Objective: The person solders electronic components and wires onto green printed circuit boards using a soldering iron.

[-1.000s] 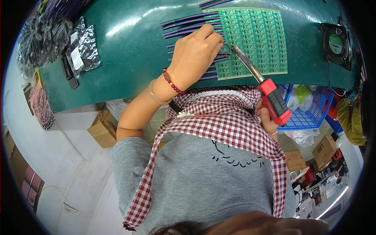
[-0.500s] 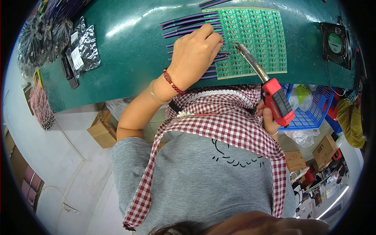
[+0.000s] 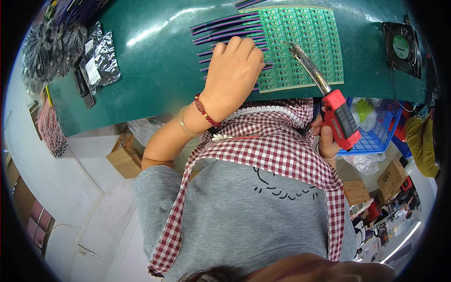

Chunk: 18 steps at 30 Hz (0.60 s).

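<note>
My left hand (image 3: 236, 70) is closed in a pinch at the left edge of a green circuit board panel (image 3: 305, 51). A short multicoloured ribbon wire (image 3: 268, 65) pokes out past its fingertips over the panel. More striped ribbon wires (image 3: 225, 33) lie in rows from the panel's left edge, partly hidden under the hand. In my right hand (image 3: 327, 141) is a soldering iron (image 3: 340, 120) with a red and black handle. Its metal tip points up and left over the panel, apart from my left fingers; whether it touches the board I cannot tell.
A black fan (image 3: 401, 49) stands on the green table (image 3: 155, 70) at the right. Silvery bags (image 3: 102, 58) and bundled wires (image 3: 49, 122) are at the left. Below the table's right edge sits a blue plastic basket (image 3: 371, 141); a cardboard box (image 3: 124, 160) is below the left side.
The soldering iron and my right hand have shifted a little right, the tip moving up and away from my left fingers. My left hand has drawn slightly left and nearer to me.
</note>
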Tool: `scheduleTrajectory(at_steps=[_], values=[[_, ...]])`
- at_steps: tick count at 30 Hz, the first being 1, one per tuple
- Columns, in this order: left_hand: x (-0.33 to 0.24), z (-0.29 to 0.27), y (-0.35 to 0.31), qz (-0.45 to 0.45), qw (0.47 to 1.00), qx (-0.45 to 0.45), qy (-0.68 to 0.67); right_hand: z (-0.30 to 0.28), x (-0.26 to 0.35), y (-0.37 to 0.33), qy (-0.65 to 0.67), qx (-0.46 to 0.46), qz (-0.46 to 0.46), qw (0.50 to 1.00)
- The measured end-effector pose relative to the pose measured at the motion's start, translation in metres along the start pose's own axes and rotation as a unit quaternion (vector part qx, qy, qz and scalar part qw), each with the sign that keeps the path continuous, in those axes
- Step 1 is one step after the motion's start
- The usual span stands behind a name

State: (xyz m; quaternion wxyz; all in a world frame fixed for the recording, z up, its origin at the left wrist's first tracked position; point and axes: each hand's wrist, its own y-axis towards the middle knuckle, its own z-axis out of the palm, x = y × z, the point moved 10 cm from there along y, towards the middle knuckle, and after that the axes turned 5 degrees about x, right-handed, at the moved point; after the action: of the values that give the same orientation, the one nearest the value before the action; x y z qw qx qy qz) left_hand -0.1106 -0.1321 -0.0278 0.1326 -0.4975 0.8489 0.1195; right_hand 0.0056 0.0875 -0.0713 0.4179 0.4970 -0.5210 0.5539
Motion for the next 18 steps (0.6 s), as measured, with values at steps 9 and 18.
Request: scheduleTrajectory(at_steps=[9, 18], values=[[-0.001, -0.002, -0.005, 0.01, 0.999, -0.012, -0.032, 0.0, -0.002, -0.003, -0.005, 0.004, 0.005, 1.0], [0.006, -0.005, 0.003, 0.005, 0.995, -0.061, -0.082, 0.004, -0.006, -0.006, 0.016, 0.016, 0.022, 1.0]])
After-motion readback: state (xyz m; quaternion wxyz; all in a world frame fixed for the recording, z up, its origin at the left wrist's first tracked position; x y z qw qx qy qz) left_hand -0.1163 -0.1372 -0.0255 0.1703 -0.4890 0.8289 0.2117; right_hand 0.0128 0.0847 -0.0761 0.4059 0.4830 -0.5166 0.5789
